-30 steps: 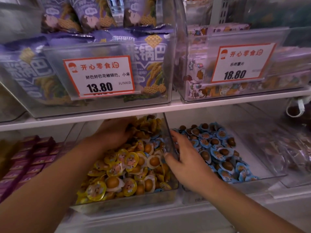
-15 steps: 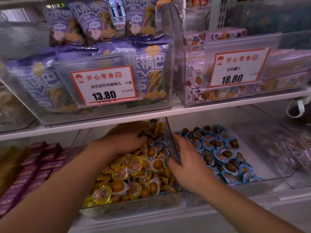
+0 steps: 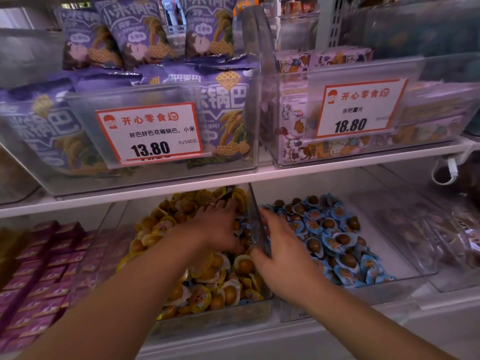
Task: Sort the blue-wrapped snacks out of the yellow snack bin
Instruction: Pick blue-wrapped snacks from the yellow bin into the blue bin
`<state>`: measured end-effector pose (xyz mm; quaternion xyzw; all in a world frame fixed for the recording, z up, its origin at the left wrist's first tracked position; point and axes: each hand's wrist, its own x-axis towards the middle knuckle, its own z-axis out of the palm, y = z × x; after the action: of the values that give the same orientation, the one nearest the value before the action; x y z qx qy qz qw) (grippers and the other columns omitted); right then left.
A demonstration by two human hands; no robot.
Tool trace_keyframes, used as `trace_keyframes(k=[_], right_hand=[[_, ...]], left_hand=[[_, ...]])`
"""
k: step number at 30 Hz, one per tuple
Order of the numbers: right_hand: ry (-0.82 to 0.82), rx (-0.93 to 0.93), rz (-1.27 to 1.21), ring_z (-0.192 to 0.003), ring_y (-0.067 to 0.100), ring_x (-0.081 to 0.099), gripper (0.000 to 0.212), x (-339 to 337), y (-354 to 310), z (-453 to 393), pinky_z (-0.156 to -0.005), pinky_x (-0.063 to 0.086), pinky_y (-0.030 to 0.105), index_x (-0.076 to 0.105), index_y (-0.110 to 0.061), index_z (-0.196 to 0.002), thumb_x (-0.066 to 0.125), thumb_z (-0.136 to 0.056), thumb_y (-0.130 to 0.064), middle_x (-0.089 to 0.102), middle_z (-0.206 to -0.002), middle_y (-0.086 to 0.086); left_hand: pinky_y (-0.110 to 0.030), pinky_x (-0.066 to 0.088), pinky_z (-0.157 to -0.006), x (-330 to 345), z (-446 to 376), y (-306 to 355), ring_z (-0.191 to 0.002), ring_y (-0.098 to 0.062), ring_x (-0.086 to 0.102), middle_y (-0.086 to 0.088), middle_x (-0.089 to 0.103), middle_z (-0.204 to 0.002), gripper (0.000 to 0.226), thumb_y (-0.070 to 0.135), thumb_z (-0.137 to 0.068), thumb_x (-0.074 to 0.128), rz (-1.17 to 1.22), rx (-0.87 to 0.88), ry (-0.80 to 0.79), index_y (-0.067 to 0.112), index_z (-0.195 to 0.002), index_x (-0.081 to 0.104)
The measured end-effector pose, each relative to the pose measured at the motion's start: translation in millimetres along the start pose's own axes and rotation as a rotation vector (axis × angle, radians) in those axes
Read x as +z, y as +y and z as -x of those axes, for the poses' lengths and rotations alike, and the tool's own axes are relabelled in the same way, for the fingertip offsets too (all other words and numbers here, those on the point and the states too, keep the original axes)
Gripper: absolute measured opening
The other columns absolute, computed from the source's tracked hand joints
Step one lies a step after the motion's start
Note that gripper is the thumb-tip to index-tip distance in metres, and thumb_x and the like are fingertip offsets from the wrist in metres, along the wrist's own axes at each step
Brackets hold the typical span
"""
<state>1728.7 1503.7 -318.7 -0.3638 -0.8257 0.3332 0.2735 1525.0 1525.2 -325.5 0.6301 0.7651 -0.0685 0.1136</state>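
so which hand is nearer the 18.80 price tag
Right. The right hand sits over the clear divider at the blue snack bin, below and left of the 18.80 price tag. The left hand is farther left, in the yellow snack bin.

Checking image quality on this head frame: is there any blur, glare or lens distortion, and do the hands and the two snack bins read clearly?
Head view: wide-angle bending bows the shelf edge; both price tags read sharply; frame edges go soft; glare hazes the clear bin fronts; left hand in the yellow snack bin and right hand at the divider are sharp enough, finger detail soft.
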Motion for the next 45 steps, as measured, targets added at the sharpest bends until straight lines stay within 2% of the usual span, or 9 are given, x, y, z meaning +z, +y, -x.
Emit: trace_keyframes(k=[9,12,16,21,25,32,36,40,45], right_hand=[[0.003,0.011,-0.006,-0.127,0.017,0.047,0.07,1.2,-4.4,-0.9,-0.105,0.044,0.041,0.025,-0.03,-0.153,0.055,-0.09,-0.028,0.042,-0.141,-0.004],[0.01,0.01,0.001,-0.127,0.015,0.047,0.069,1.7,-6.1,-2.0,-0.105,0.044,0.042,0.026,-0.03,-0.153,0.056,-0.09,-0.026,0.042,-0.142,-0.004],[0.002,0.016,-0.008,-0.126,0.014,0.048,0.068,0.3,-7.9,-1.7,-0.104,0.045,0.043,0.027,-0.034,-0.152,0.057,-0.091,-0.027,0.043,-0.142,-0.006],[-0.003,0.004,-0.015,-0.126,0.013,0.048,0.069,-0.7,-3.4,-3.8,-0.105,0.044,0.038,0.026,-0.035,-0.152,0.058,-0.091,-0.03,0.043,-0.143,-0.007],[0.0,0.002,-0.038,-0.122,0.012,0.05,0.067,-0.8,0.0,-3.9,-0.101,0.044,0.031,0.03,-0.035,-0.151,0.059,-0.091,-0.029,0.045,-0.137,-0.008],[0.032,-0.036,-0.06,-0.123,0.007,0.047,0.068,-3.5,0.3,-0.5,-0.102,0.042,0.025,0.034,-0.033,-0.148,0.062,-0.087,-0.032,0.04,-0.134,-0.011],[0.229,-0.365,0.023,-0.132,0.012,0.043,0.054,-0.2,-24.2,8.3,-0.109,0.041,0.031,0.049,-0.019,-0.14,0.057,-0.087,-0.026,0.04,-0.141,-0.005],[0.056,-0.495,0.015,-0.125,0.004,0.046,0.041,22.8,-49.1,11.6,-0.103,0.041,0.02,0.053,-0.026,-0.133,0.05,-0.092,-0.031,0.046,-0.132,-0.013],[-0.254,-0.23,0.266,-0.134,0.015,0.035,0.056,44.5,-37.4,3.0,-0.112,0.038,0.032,0.037,-0.036,-0.145,0.052,-0.091,-0.042,0.037,-0.141,-0.01]], left_hand=[[-0.054,0.02,-0.119,7.8,-18.8,12.5,-0.145,-0.033,0.025,-0.009,0.032,-0.156,0.107,0.071,-0.063,0.065,-0.016,0.068,-0.015,0.036,-0.153,0.02],[-0.049,0.031,-0.115,0.8,-19.4,19.7,-0.141,-0.034,0.033,-0.01,0.037,-0.153,0.111,0.065,-0.063,0.072,0.01,0.053,-0.034,0.029,-0.154,0.02],[-0.029,0.046,-0.082,-7.0,-16.4,18.6,-0.109,-0.022,0.06,0.001,0.062,-0.125,0.08,0.054,-0.063,0.079,0.073,0.135,0.002,0.03,-0.133,0.049],[-0.026,0.053,-0.081,-16.4,1.2,5.9,-0.09,-0.006,0.063,0.016,0.065,-0.098,0.033,0.039,-0.067,0.084,0.359,0.281,-0.022,0.04,-0.094,0.064],[-0.031,0.056,-0.081,-22.3,19.9,-0.5,-0.084,-0.002,0.067,0.012,0.072,-0.089,0.022,0.016,-0.073,0.081,0.609,0.362,0.049,0.033,-0.085,0.072],[-0.016,0.05,-0.082,-32.5,63.7,-36.5,-0.094,0.004,0.065,0.021,0.071,-0.096,0.028,0.025,-0.073,0.087,0.721,0.231,0.297,0.041,-0.09,0.072],[-0.007,0.048,-0.073,-21.9,104.9,-53.2,-0.087,0.007,0.067,0.021,0.074,-0.094,0.027,0.022,-0.074,0.085,0.964,0.116,0.487,0.031,-0.096,0.073],[-0.021,0.056,-0.072,-7.3,125.5,-49.9,-0.089,-0.012,0.073,0.001,0.077,-0.095,0.033,0.038,-0.077,0.075,1.264,-0.057,0.612,0.019,-0.103,0.071],[-0.051,0.058,-0.086,-3.3,136.3,-50.9,-0.099,-0.03,0.072,-0.014,0.074,-0.108,0.031,0.028,-0.093,0.065,1.819,-0.263,0.548,0.012,-0.119,0.065]])
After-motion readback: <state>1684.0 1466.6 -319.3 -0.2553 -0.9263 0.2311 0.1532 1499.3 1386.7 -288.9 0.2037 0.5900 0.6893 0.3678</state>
